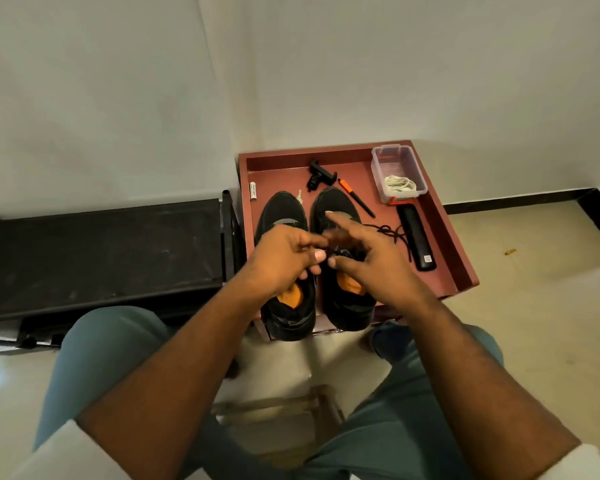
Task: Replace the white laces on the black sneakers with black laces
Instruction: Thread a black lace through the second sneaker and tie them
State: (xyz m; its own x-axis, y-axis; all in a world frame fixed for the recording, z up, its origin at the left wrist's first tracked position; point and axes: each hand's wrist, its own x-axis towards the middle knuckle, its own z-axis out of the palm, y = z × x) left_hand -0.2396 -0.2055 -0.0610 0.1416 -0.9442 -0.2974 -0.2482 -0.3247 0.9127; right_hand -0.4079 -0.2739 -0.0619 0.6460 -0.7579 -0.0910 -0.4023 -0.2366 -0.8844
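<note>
Two black sneakers with orange insoles stand side by side on a red-brown tray table (444, 244), toes away from me: the left sneaker (284, 209) and the right sneaker (336, 202). Both of my hands hover over the lacing of the right sneaker. My left hand (281, 258) has its fingers curled and pinched near a black lace. My right hand (364, 251) spreads its fingers, blurred by motion, thumb meeting the left fingertips. A loose black lace (392, 233) trails right of the shoe. White laces (400, 184) lie in a clear plastic box (381, 161).
On the tray also lie an orange-and-black pen (355, 199), a black clamp mount (321, 174), a long black device (416, 237), a small white tube (253, 190) and a key. A black rack (101, 251) stands to the left. My knees frame a stool below.
</note>
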